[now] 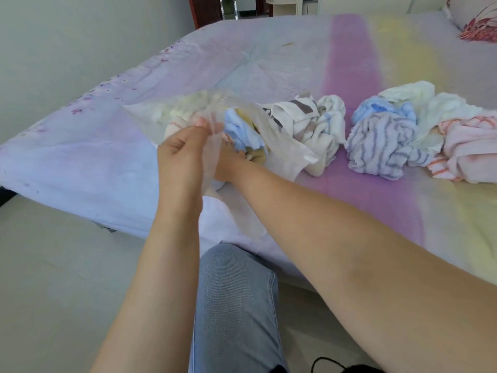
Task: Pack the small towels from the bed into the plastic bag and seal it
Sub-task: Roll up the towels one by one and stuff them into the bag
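Observation:
A clear plastic bag [150, 111] lies on the bed with a pale yellow towel visible inside. My left hand [180, 146] pinches the bag's mouth rim and holds it up. My right hand [231, 162] reaches into the opening, partly hidden by the plastic, gripping a blue and yellow towel [242, 130]. Just right of the bag lies a white towel with grey-brown stripes [309, 122]. Farther right sit a purple-striped towel [382, 146], a light blue towel [376, 109], a white towel [411, 95] and a pink towel with orange stripes [468, 152].
The bed [269, 57] has a lilac, purple and yellow sheet; its near edge runs diagonally above my knee in jeans [236, 297]. A floral pillow [476, 20] lies at the far right corner. Pale floor spreads to the left. A black cord [328, 362] shows at the bottom.

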